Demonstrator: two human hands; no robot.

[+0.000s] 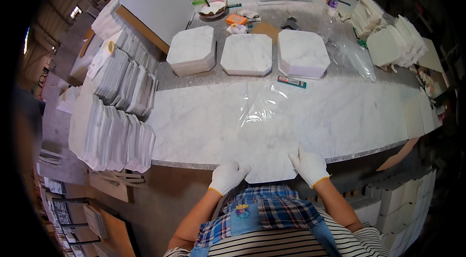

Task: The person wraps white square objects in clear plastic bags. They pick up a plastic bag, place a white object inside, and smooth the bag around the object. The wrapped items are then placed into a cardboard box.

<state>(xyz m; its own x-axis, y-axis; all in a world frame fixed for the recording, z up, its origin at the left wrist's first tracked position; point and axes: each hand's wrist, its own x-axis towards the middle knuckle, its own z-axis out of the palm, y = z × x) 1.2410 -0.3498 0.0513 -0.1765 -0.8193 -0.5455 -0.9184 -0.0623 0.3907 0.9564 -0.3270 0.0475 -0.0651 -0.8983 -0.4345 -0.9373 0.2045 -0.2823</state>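
Observation:
A pale marble tile (269,157) with cut corners lies at the near edge of the table, its near end jutting past the edge towards my body. My left hand (230,178), in a white knit glove with a yellow cuff, grips its left side. On the tile's right side, my right hand (309,166), gloved alike, holds on with the thumb along the edge. The fingers under the tile are hidden. Shiny clear plastic film (264,106) spreads just beyond the tile over a long white marble slab (349,116).
Three short stacks of octagonal tiles (246,54) stand across the middle, with a small teal box (291,82) in front. Upright tiles (111,133) line the left side. More tiles (395,43) lean at the far right. A white panel (155,7) stands back left.

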